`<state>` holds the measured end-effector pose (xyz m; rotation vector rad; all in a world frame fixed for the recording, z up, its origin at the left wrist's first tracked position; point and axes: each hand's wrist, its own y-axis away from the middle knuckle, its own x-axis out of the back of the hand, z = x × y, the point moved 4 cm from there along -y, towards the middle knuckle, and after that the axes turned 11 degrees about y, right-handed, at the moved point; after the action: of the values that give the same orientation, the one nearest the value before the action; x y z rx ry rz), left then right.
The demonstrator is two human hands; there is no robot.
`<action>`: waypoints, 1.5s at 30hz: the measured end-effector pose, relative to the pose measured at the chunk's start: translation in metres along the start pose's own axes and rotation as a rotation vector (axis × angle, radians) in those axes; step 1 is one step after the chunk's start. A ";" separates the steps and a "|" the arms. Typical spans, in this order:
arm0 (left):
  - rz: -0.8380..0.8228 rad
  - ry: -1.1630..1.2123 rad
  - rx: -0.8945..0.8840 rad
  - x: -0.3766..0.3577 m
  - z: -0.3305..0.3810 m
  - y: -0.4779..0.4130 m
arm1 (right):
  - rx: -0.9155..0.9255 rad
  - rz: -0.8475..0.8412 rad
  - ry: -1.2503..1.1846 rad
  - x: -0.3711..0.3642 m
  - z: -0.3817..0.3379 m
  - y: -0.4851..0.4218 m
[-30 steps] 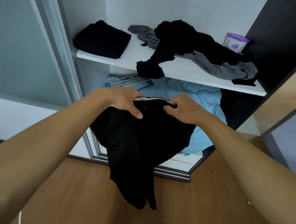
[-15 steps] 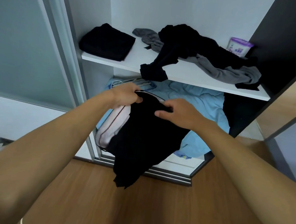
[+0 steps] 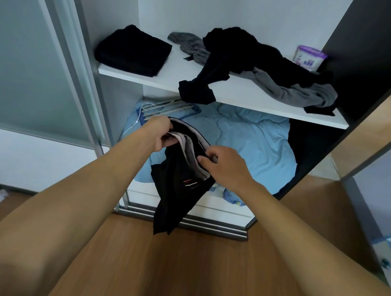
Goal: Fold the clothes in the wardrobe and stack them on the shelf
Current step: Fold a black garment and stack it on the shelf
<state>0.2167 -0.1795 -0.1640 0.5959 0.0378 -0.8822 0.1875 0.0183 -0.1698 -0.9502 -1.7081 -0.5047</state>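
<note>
Wooden flooring (image 3: pixel 177 277) is running up to an open wardrobe (image 3: pixel 203 5), whose white shelf (image 3: pixel 230 96) is carrying a folded black pile (image 3: pixel 133 51) at eleven o'clock and an unfolded black-and-grey heap (image 3: pixel 264 68) at one o'clock. At centre, a black garment (image 3: pixel 178 194) is hanging between both hands. The left hand (image 3: pixel 159 132) is pinching its pale-lined waistband, and the right hand (image 3: pixel 226 167) is pinching the edge at four o'clock of that. Folding well likely means levelling both grips and keeping the cloth taut while halving it.
</note>
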 end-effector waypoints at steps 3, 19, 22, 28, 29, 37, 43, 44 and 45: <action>-0.016 0.058 0.012 -0.009 -0.004 0.006 | -0.148 -0.057 -0.383 -0.007 -0.003 0.008; -0.106 -0.217 -0.076 0.010 0.008 0.012 | -0.228 0.043 -0.049 0.038 0.017 -0.017; -0.311 -0.183 -0.091 0.017 0.004 0.010 | -0.157 0.059 -0.218 0.050 0.011 -0.023; -0.315 -0.296 -0.308 0.024 -0.006 0.007 | 0.061 0.029 -0.250 0.062 0.001 -0.023; -0.341 -0.244 -0.322 0.024 -0.008 0.007 | 0.093 0.025 -0.246 0.065 0.001 -0.021; -0.468 0.060 -0.216 -0.010 -0.010 0.026 | -0.298 0.140 -1.036 0.058 0.042 0.001; -0.579 0.012 -0.073 -0.002 -0.032 0.022 | -0.271 0.094 -1.032 0.054 0.047 0.011; -0.599 -0.005 -0.050 -0.001 -0.040 0.022 | -0.258 0.081 -1.029 0.055 0.045 0.012; -0.597 -0.009 -0.046 -0.002 -0.046 0.022 | -0.254 0.060 -1.028 0.056 0.043 0.012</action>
<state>0.2411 -0.1445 -0.1912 0.5442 0.2361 -1.4580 0.1657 0.0760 -0.1336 -1.6060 -2.5394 -0.1776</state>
